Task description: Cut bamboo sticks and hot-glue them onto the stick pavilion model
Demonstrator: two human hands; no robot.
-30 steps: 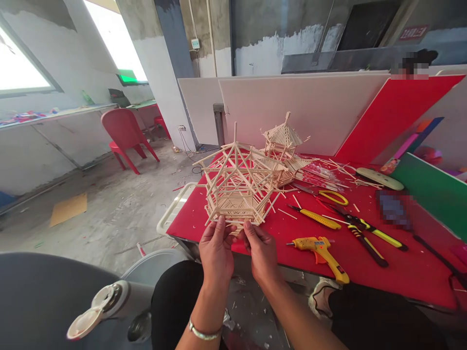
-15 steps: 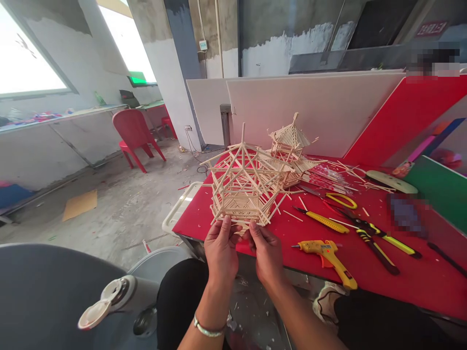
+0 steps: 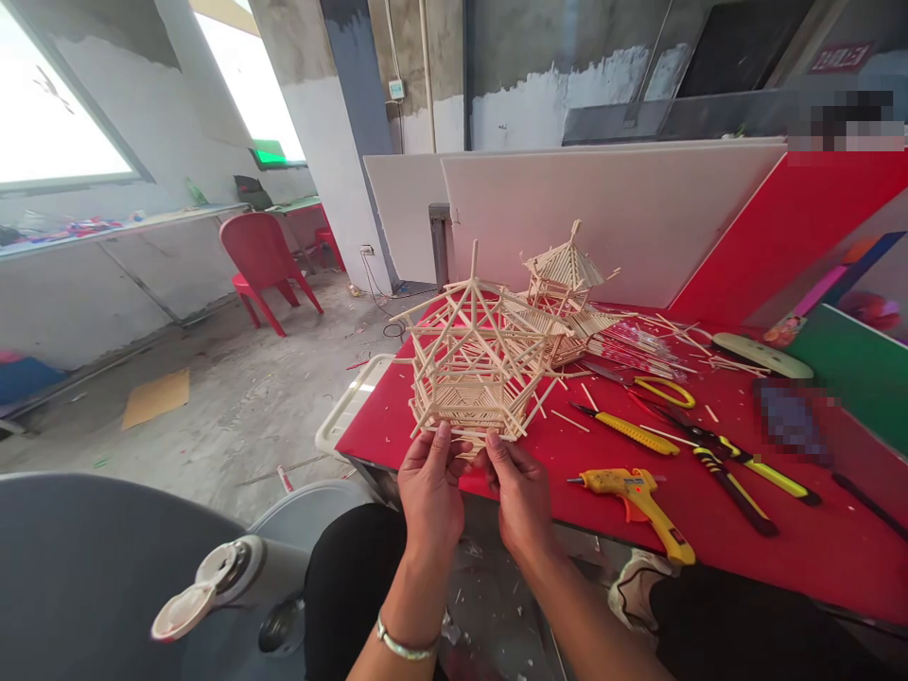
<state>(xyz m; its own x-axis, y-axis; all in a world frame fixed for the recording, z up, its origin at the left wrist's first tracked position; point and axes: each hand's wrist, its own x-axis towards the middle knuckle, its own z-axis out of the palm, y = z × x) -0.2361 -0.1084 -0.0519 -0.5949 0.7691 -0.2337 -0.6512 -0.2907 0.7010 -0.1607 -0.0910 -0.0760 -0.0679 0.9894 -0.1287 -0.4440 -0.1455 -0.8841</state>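
A pavilion model (image 3: pixel 474 355) built of thin wooden sticks, with an open-framed pointed roof, is gripped at its near edge by both hands. My left hand (image 3: pixel 432 482) pinches the left part of that edge, thumb on top. On the right part, my right hand (image 3: pixel 517 482) does the same, a short gap away. The fingers under the base are mostly hidden. Just behind stands a second stick pavilion (image 3: pixel 567 270) with a more filled roof; the front model partly covers it.
On the red table (image 3: pixel 497 484) at the right lie a yellow glue gun (image 3: pixel 631 492), a yellow utility knife (image 3: pixel 635 432), black-and-yellow pliers (image 3: pixel 738 487) and several loose sticks. An open-lidded white bottle (image 3: pixel 255 567) stands at the lower left. White boards (image 3: pixel 602 222) lean behind.
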